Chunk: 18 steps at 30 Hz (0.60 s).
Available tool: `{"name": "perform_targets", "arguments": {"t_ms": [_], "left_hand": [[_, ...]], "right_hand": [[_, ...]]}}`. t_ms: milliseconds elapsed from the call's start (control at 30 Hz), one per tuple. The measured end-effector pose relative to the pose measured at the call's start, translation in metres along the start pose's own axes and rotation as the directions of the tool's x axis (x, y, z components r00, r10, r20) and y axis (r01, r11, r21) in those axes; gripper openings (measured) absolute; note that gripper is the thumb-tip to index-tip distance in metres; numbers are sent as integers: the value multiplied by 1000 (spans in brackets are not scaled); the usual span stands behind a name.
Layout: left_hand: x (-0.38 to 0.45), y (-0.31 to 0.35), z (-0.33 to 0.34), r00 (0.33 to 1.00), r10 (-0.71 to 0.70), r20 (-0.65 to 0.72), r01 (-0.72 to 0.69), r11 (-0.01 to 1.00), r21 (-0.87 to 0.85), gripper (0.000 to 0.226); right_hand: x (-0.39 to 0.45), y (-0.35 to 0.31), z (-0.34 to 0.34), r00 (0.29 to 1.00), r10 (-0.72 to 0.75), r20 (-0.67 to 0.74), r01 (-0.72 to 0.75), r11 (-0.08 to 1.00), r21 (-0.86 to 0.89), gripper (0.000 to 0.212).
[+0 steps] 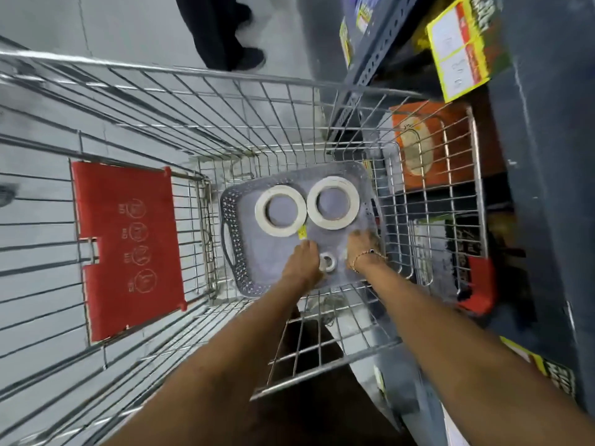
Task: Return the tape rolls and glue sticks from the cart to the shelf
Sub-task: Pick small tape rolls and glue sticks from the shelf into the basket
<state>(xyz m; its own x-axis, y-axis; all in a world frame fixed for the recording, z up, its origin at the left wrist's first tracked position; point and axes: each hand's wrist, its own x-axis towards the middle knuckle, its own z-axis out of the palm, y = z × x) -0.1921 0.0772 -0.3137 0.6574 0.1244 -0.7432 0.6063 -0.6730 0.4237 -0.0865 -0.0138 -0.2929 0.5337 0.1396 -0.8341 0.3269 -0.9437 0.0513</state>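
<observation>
Two large white tape rolls, one on the left (280,210) and one on the right (333,202), lie flat side by side on a grey perforated tray (235,252) at the bottom of the wire cart (225,101). A small tape roll (327,262) lies nearer to me, between my two hands. My left hand (302,259) reaches down just left of it, fingers bent toward a small yellow item (302,232); its grip is hidden. My right hand (362,249), with a bracelet at the wrist, rests fingers apart on the tray's right side, holding nothing visible.
The dark metal shelf (547,156) stands right of the cart with boxed goods, an orange box (418,136) and yellow price tags (457,49). A red child-seat flap (128,246) hangs on the cart's left. Another person's legs (225,33) stand beyond the cart.
</observation>
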Motion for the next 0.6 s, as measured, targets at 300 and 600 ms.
{"name": "perform_targets", "arguments": {"t_ms": [300,600], "left_hand": [[13,9,15,989,127,-76,-123,990,64,36],[13,11,21,987,91,-136,-77,992,102,29]], "right_hand": [[4,-8,12,998,68,18,-67,997,-36,48],[-4,-5,6,999,32,-43,-32,999,-2,38]]}}
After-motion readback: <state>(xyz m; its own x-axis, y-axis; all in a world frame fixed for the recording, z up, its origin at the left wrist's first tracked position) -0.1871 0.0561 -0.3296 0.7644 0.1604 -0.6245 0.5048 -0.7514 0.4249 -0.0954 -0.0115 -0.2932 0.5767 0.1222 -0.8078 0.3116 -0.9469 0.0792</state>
